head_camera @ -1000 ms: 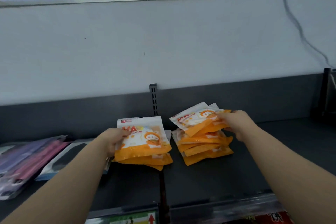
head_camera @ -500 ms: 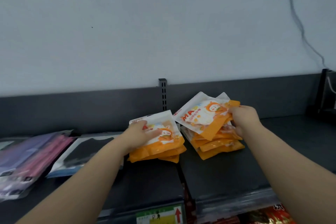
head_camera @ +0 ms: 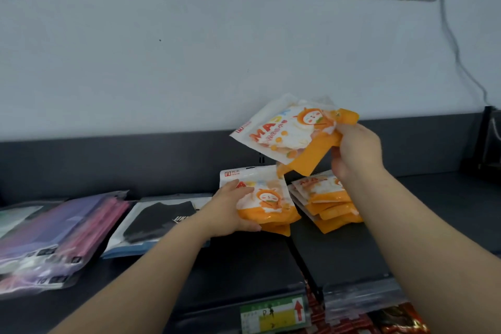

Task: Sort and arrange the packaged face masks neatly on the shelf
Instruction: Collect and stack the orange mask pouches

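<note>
**A:** Where are the orange mask packets?

**B:** There are three lots, all right of centre. My right hand [head_camera: 355,152] pinches the lifted packets [head_camera: 282,133] by their orange lower edge, in the air above the shelf [head_camera: 423,214]. My left hand [head_camera: 230,209] grips the left stack [head_camera: 267,198] from its left side, thumb on top. I cannot tell if that stack rests on the shelf or hangs just over it. The right stack [head_camera: 328,203] lies fanned just beside it, below my right wrist.

**A:** How will they handle?

**B:** Light and floppy, I judge, since the lifted ones sag away from the pinch. The film looks glossy, so a stack may slide apart. I'd clamp across the flat faces, thumb above and fingers beneath, not hold them by a corner.

**A:** What else is there?

**B:** A black mask pack [head_camera: 160,214] and purple and pink packs [head_camera: 67,225] at lower left.
</note>
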